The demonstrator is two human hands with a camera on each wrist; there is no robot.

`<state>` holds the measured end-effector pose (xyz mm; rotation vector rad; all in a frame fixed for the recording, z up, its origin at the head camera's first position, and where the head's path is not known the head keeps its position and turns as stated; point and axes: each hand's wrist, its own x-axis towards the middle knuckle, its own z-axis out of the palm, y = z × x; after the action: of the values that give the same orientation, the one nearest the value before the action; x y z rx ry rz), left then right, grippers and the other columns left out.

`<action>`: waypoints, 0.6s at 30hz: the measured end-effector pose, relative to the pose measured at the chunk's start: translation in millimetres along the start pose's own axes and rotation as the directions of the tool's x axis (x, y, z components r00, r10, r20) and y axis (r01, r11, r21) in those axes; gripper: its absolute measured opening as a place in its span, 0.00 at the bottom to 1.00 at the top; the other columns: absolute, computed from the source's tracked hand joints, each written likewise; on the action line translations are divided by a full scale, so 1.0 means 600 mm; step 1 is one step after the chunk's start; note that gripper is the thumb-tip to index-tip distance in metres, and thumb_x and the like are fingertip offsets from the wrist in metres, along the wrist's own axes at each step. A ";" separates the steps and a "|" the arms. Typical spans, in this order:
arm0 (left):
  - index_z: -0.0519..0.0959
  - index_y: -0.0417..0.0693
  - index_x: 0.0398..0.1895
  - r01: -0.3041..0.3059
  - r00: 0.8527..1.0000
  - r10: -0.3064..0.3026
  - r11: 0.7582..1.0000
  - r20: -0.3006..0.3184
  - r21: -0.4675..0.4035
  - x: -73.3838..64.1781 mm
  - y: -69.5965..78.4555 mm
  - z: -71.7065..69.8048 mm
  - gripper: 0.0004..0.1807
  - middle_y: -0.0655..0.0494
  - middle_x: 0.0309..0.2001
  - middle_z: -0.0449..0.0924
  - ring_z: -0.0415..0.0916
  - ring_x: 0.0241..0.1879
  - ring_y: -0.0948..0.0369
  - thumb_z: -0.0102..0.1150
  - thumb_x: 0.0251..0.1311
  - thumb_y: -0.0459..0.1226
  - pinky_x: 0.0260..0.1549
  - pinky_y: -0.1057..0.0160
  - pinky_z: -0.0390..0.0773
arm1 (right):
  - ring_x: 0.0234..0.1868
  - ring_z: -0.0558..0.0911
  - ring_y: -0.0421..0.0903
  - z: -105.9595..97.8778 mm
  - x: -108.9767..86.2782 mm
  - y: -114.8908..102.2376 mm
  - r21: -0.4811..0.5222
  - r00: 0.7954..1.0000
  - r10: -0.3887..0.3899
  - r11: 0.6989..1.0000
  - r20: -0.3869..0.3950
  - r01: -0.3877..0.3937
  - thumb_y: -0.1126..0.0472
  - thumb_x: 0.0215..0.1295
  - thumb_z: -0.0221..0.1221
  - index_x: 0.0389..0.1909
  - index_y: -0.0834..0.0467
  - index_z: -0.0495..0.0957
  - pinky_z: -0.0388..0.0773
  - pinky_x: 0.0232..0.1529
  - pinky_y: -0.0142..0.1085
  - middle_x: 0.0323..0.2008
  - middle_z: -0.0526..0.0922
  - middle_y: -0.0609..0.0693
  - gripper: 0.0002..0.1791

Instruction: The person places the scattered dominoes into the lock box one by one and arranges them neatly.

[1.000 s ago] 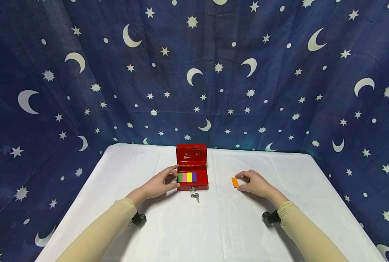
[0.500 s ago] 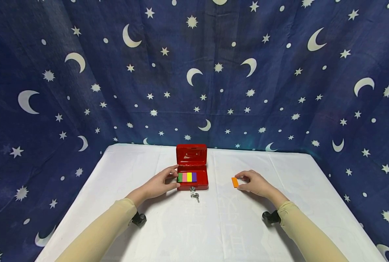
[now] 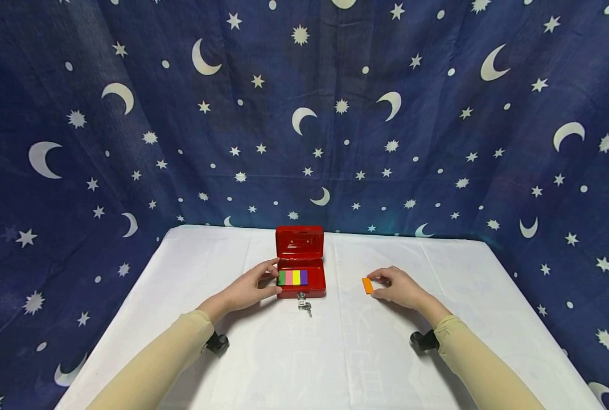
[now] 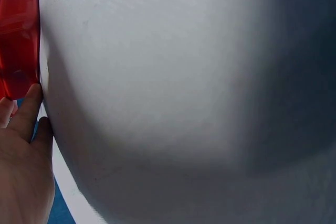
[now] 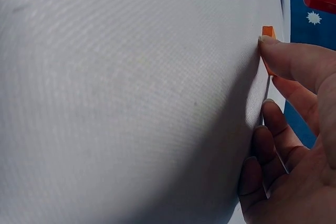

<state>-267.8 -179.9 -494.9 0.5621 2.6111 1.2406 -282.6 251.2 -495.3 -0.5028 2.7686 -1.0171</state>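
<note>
A red metal cash box (image 3: pixel 316 294) stands with its lid up, left of the middle of the white table. Inside, against its left part, lies a row of coloured blocks (image 3: pixel 292 277) in green, pink, yellow and purple. My left hand (image 3: pixel 250 286) rests against the box's left side, thumb at the front corner and index finger near the hinge. The left wrist view shows fingers (image 4: pixel 32 95) touching the box corner. To the right of the box, my right hand (image 3: pixel 398 287) pinches an orange block (image 3: pixel 367 286) between thumb and index finger, close to the tablecloth.
A small lock with keys (image 3: pixel 305 306) hangs at the front of the box and lies on the cloth. White cloth covers the table (image 3: pixel 325 364). Behind and at both sides hangs a dark blue curtain (image 3: pixel 263 125) with moons and stars.
</note>
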 end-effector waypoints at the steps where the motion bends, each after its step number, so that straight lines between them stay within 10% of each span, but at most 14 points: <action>1: 0.74 0.54 0.53 0.000 1.000 0.000 1.000 0.000 0.001 0.000 0.000 0.000 0.21 0.64 0.79 0.57 0.66 0.72 0.56 0.68 0.64 0.50 0.73 0.44 0.58 | 0.47 0.75 0.49 0.000 0.000 0.000 -0.001 1.000 -0.001 1.000 -0.001 0.001 0.60 0.59 0.73 0.55 0.57 0.83 0.74 0.52 0.46 0.45 0.79 0.51 0.22; 18: 0.74 0.54 0.53 -0.007 1.000 0.007 1.000 -0.001 0.001 0.001 -0.002 0.000 0.20 0.63 0.79 0.57 0.66 0.72 0.57 0.68 0.65 0.50 0.73 0.44 0.58 | 0.45 0.75 0.49 0.002 0.001 -0.001 -0.025 1.000 -0.021 0.999 -0.012 0.020 0.59 0.59 0.73 0.53 0.58 0.84 0.74 0.49 0.45 0.43 0.79 0.52 0.21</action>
<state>-268.8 -180.3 -496.0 0.5708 2.6131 1.2416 -282.6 249.9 -495.9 -0.5312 2.7954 -0.9947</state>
